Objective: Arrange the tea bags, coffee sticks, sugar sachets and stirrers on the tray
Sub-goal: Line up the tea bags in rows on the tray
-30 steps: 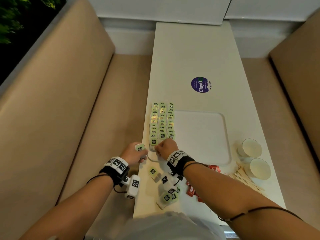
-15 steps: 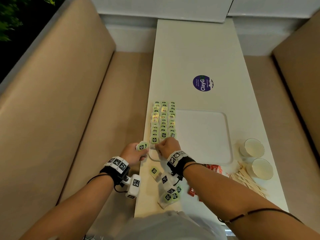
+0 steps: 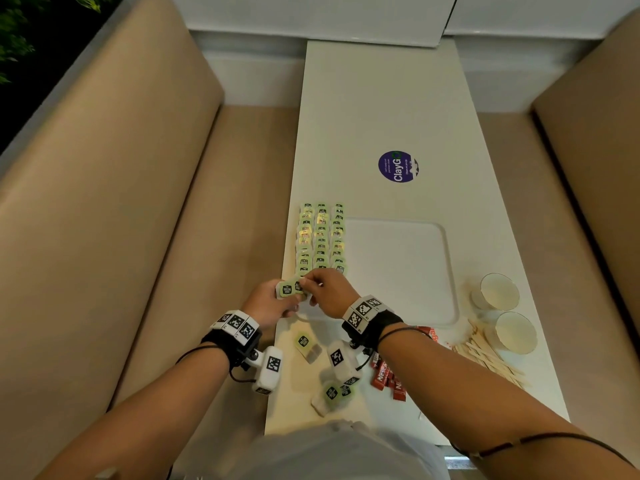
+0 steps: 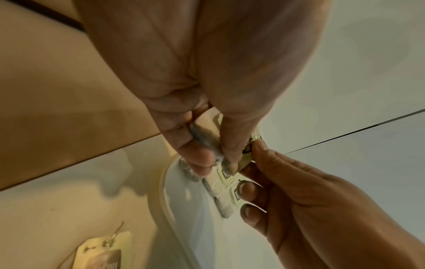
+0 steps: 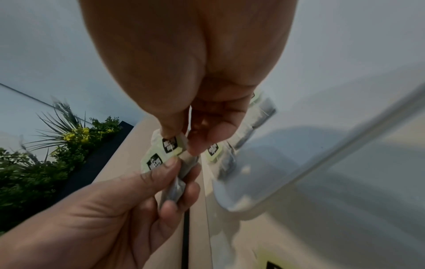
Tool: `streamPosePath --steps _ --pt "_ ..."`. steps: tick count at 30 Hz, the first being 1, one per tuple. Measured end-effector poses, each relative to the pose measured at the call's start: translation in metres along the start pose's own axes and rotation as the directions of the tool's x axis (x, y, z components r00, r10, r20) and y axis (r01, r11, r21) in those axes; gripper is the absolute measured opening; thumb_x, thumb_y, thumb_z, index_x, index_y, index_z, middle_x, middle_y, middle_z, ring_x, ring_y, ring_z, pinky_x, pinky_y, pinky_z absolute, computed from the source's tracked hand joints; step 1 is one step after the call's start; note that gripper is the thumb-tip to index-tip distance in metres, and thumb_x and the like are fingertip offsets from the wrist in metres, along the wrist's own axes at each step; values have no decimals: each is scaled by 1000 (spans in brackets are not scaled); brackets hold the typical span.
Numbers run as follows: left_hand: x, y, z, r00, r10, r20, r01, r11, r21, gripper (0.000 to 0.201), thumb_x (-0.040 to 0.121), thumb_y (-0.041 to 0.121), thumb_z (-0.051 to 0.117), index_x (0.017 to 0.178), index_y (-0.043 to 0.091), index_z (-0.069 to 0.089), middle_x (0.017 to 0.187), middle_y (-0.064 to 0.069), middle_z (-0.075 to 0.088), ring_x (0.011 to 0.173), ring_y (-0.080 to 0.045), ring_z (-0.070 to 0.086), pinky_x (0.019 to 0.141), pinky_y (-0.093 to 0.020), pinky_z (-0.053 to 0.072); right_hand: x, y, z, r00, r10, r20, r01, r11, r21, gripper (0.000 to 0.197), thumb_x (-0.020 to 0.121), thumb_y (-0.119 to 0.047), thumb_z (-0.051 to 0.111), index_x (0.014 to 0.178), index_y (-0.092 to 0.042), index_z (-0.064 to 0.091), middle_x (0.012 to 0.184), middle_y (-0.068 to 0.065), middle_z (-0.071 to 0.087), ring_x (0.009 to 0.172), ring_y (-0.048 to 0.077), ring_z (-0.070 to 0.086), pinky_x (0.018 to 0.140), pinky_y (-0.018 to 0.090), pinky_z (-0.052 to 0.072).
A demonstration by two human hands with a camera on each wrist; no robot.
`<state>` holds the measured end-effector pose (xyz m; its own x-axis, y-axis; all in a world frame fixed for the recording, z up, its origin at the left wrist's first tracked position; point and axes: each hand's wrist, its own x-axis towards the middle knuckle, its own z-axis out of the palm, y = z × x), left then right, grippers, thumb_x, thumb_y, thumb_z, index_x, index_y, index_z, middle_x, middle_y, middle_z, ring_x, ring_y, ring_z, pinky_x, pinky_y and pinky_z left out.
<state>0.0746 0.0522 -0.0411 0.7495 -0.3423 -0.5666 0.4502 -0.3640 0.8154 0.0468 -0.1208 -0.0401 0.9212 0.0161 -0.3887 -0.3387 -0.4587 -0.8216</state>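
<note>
Green-labelled tea bags (image 3: 321,237) lie in three rows along the left side of the white tray (image 3: 408,271). Just off the tray's near left corner, my left hand (image 3: 289,301) grips a small stack of tea bags (image 3: 286,289) between thumb and fingers. My right hand (image 3: 306,284) meets it and pinches one tea bag (image 5: 170,143) at the top of that stack. In the left wrist view the left fingers (image 4: 202,160) curl round the bags (image 4: 208,142), with the right fingertips (image 4: 247,187) beside them. Red coffee sticks (image 3: 384,375) and wooden stirrers (image 3: 485,355) lie on the table near me.
A loose tea bag (image 3: 304,342) and a small heap of them (image 3: 334,393) lie on the table under my wrists. Two paper cups (image 3: 498,292) stand right of the tray. A purple sticker (image 3: 398,167) marks the table farther off. Beige benches flank the narrow table.
My left hand has brought its tea bags rightward and up to the right hand. The right hand has left the tray rows and now pinches a bag from the stack.
</note>
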Motion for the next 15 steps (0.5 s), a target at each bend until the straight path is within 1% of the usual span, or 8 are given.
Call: streamPosePath --steps 2,5,8,10,11,13,15 --pt "2 0 0 1000 1 2 -1 1000 -24 17 92 7 70 108 2 65 97 -21 70 75 -20 66 61 -26 55 0 0 -4 1000 -1 -29 1 1000 15 24 103 -31 55 85 -20 65 83 11 73 64 17 67 75 38 56" --pt "3 0 -1 1000 2 -13 -2 999 -32 20 93 11 69 109 0 66 87 -14 67 76 -21 65 63 -27 56 -1 -1 -7 998 3 -69 -1 999 39 26 104 -32 53 91 -13 66 83 9 72 64 17 67 72 35 54" --pt "4 0 -1 1000 7 -29 -8 1000 -15 18 94 14 68 105 0 66 86 -11 67 77 -21 68 65 -28 56 -4 3 -7 997 23 -74 -20 999 38 31 102 -39 54 92 -13 66 85 4 72 65 18 68 70 34 56" --pt "5 0 0 999 8 -41 -8 1000 -11 18 95 15 67 104 -1 66 89 -13 68 78 -21 68 65 -27 57 -7 8 -7 998 46 -43 -45 999 20 28 100 -39 55 89 -16 67 84 4 73 65 17 68 68 33 57" --pt "5 1 2 999 7 -42 -7 1000 -10 19 95 16 67 104 -1 66 90 -14 69 79 -21 69 66 -27 57 -8 10 -7 998 52 -26 -51 999 16 25 101 -36 55 87 -18 67 82 2 73 63 15 67 68 32 56" --pt "3 2 4 1000 4 -29 -4 1000 4 20 94 16 69 106 0 66 92 -17 71 79 -21 69 67 -27 58 -11 13 -7 998 54 -13 -54 998 12 23 101 -28 57 84 -17 69 73 -2 70 57 8 62 65 27 54" --pt "1 3 8 1000 -9 12 9 999 33 16 93 14 70 106 4 67 90 -17 70 78 -21 66 66 -27 57 -12 15 -8 998 57 -22 -57 998 6 24 99 -28 61 82 -16 72 66 -4 67 56 6 59 62 24 51"
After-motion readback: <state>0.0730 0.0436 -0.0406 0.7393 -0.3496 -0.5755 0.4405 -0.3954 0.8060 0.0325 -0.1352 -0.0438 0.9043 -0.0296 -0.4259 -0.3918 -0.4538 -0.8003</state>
